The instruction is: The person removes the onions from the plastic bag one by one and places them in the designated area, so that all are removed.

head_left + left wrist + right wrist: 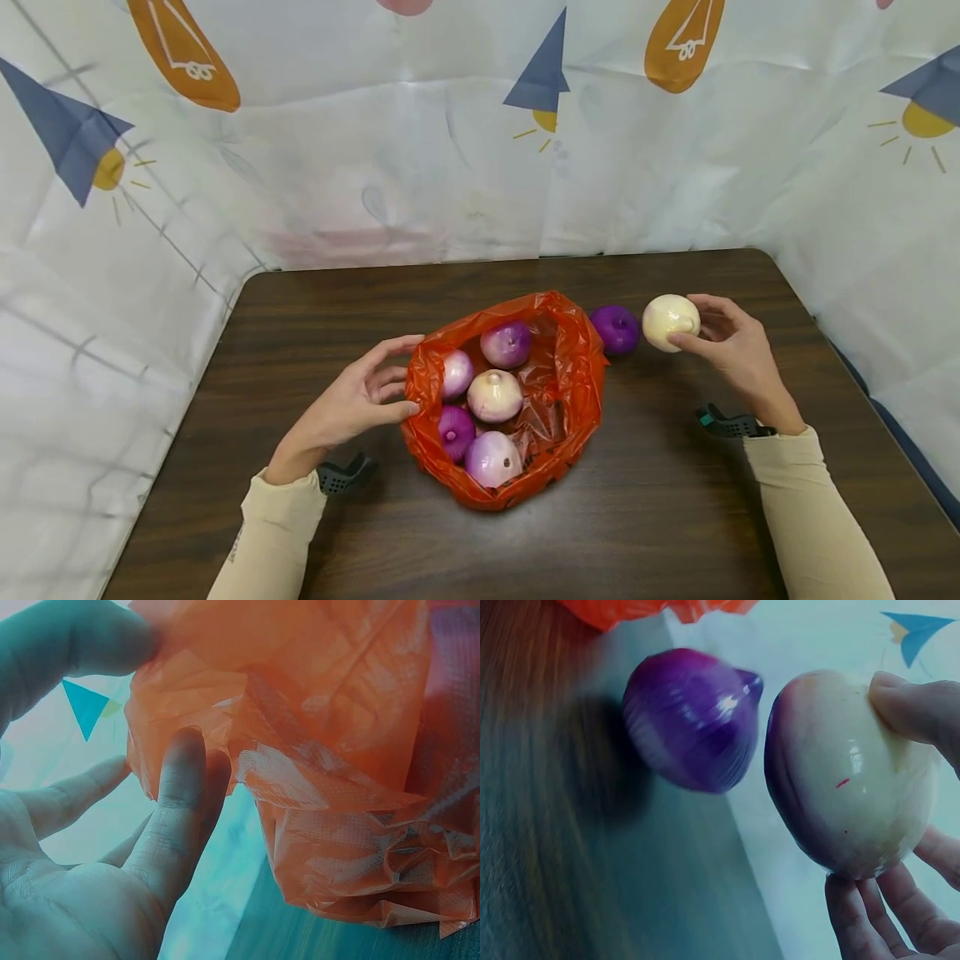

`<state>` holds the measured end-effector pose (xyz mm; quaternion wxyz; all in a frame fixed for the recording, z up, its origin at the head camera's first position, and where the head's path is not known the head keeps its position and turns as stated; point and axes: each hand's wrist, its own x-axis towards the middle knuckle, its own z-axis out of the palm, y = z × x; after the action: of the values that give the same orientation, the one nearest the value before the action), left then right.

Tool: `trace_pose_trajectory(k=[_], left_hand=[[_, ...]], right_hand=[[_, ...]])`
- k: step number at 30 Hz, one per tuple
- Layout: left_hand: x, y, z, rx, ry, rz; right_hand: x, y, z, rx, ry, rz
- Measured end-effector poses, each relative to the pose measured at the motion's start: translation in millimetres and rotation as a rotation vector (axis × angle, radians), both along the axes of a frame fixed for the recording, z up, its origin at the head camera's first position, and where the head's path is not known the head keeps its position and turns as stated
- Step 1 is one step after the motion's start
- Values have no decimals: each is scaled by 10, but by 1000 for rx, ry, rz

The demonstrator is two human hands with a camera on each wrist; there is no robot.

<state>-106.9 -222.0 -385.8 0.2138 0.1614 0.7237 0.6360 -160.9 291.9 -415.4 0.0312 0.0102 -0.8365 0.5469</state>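
Observation:
A red plastic bag, its mouth wide, sits on the table with several purple and pale onions inside. My left hand touches the bag's left side from outside, thumb and fingers spread apart along it; the left wrist view shows fingers lying against the film. To the right of the bag, my right hand holds a white onion between thumb and fingers. That onion shows a purple flank in the right wrist view. A dark purple onion rests between the bag and the held onion.
The brown wood-grain table has its far edge against a white printed curtain. Inside the bag, a pale onion lies in the middle with others around it. Dark bands are on both wrists.

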Motion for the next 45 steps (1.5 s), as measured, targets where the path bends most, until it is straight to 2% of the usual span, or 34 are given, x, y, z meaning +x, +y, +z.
trace_pose_trajectory(k=[6, 16, 31, 45], left_hand=[[-4, 5, -10, -8, -1, 4], [-10, 7, -9, -9, 3, 10], [-7, 13, -12, -9, 2, 11], [-6, 15, -10, -8, 6, 7]], right_hand=[[-57, 65, -126, 91, -27, -11], [-107, 167, -232, 143, -56, -30], [-90, 213, -302, 216, -133, 0], [-98, 216, -342, 224, -158, 22]])
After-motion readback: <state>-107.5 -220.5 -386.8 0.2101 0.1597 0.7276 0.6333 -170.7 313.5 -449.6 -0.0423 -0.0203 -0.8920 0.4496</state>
